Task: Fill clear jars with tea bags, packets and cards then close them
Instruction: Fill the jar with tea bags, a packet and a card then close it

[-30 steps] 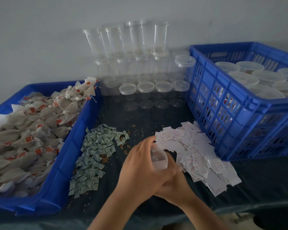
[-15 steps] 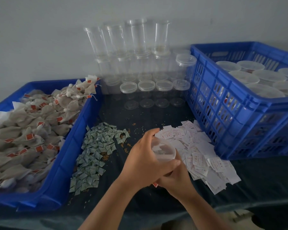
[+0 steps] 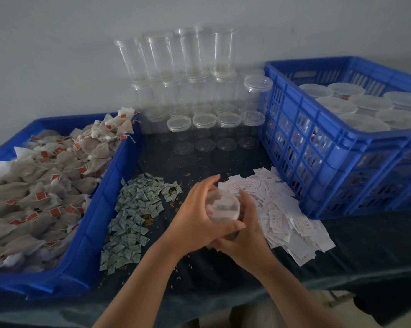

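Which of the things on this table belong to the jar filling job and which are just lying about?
In the job: jar gripped by left hand and right hand; tea bags in the blue tray; green packets; white cards; empty jars at the back; closed jars in the blue crate.
Lying about: loose crumbs on the dark cloth.

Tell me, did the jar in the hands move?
Yes. Against the white cards, the jar shifted slightly up the picture, toward the empty jars behind.
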`<state>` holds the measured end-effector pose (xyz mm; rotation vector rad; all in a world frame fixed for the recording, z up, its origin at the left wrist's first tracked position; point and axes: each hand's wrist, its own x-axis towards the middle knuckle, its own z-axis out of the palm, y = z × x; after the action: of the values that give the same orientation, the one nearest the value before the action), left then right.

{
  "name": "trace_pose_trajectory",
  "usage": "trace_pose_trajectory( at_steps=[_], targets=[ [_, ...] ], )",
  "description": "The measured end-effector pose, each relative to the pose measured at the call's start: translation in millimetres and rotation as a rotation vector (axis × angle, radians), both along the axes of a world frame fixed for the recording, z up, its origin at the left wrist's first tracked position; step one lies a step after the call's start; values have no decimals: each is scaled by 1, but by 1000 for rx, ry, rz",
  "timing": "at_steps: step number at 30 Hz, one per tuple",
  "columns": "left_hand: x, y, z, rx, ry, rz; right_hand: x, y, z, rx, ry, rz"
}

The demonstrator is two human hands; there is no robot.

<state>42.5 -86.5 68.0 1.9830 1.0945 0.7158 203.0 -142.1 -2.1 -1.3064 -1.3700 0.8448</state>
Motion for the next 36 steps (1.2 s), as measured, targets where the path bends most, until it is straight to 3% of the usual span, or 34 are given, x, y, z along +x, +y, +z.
trace_pose_trajectory(
  at_steps=[4,9,13,16,19,21,24,28,31,36],
  targets=[
    [13,-4,22,120,143,-69,17,-8,39,21,-457,-52],
    [56,-5,79,327,95,-159,46,-16,106,106,-519,-168],
    [102,1,130,491,-200,-189,80,-22,170,263,-629,-258],
    [134,14,160,429,-444,-325,114,-30,208,339,-626,-403],
    [161,38,171,435,-619,-175,151,-45,239,399,-567,-537],
    [181,57,170,553,-377,-16,176,-51,258,428,-539,-618],
    [217,69,165,586,-51,-159,207,-47,285,422,-607,-719],
    [261,71,157,522,75,-363,244,-11,314,338,-713,-791],
    [273,79,146,469,149,-358,276,38,325,225,-777,-784],
    [275,88,133,438,117,-385,330,120,317,0,-897,-795]
  ],
)
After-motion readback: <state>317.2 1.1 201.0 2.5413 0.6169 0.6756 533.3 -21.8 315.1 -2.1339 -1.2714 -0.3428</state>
